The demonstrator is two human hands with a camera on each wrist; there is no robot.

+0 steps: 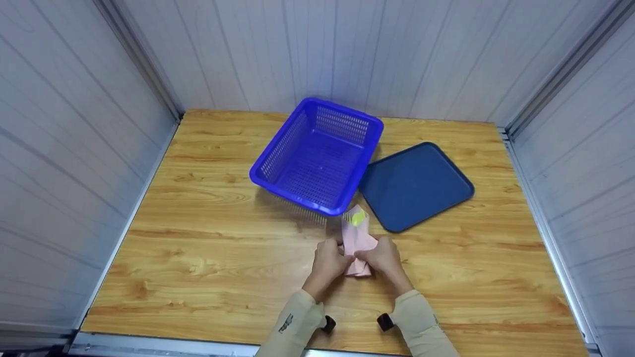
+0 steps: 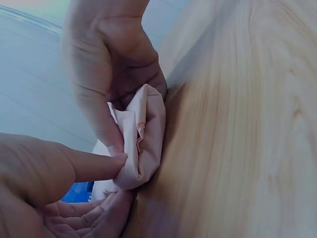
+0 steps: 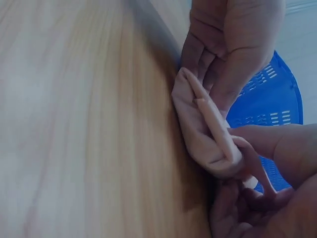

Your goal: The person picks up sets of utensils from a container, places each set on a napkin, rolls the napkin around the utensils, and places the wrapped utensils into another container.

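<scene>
A pink cloth (image 1: 358, 233) with a yellow patch at its far end lies folded into a narrow strip on the wooden table (image 1: 208, 238). My left hand (image 1: 341, 256) and right hand (image 1: 366, 254) meet at its near end and both pinch it. In the left wrist view the left hand (image 2: 114, 183) pinches the bunched cloth (image 2: 143, 139) between thumb and fingers, with the right hand (image 2: 109, 64) gripping it from above. The right wrist view shows the right hand (image 3: 237, 168) holding the fold of the cloth (image 3: 203, 129) and the left hand (image 3: 223, 49) on its far side.
A blue plastic basket (image 1: 279, 139), empty, stands on the table just beyond the cloth. A dark blue tray (image 1: 416, 183) lies flat to its right. White panel walls close in the table on three sides.
</scene>
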